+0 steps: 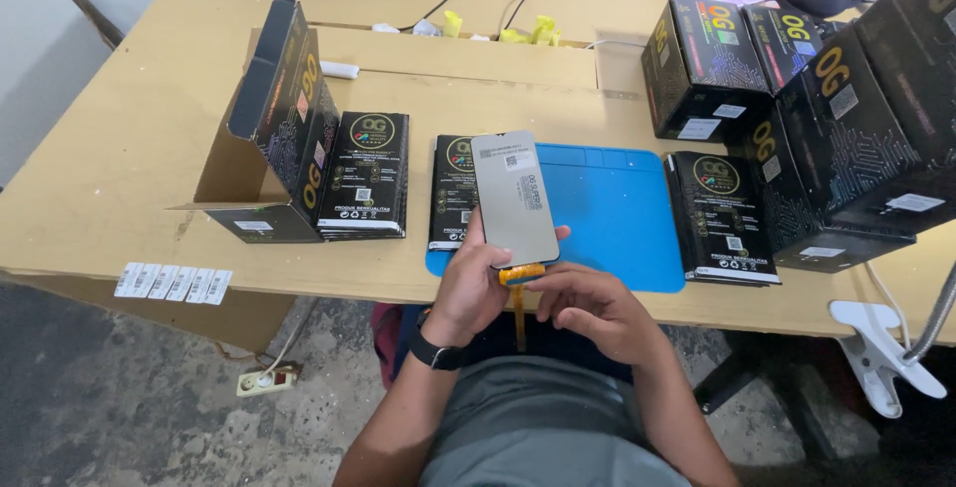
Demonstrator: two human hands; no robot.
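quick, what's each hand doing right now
Left hand: closed on the grey phone screen panel, holding it upright.
Right hand: fingers curled, pinching the orange flex cable under the panel.

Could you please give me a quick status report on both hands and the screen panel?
Left hand grips grey screen panel upright. Right hand pinches its orange flex cable. Blue mat beneath, nothing blocking.

The person has two bare arms with no sleeves showing on them. The left hand (476,283) and the right hand (595,310) wear no gloves and no rings that can be seen. A black watch (436,353) with a smooth band goes around the left wrist. The person wears grey clothes (538,422) over the lap and belly.
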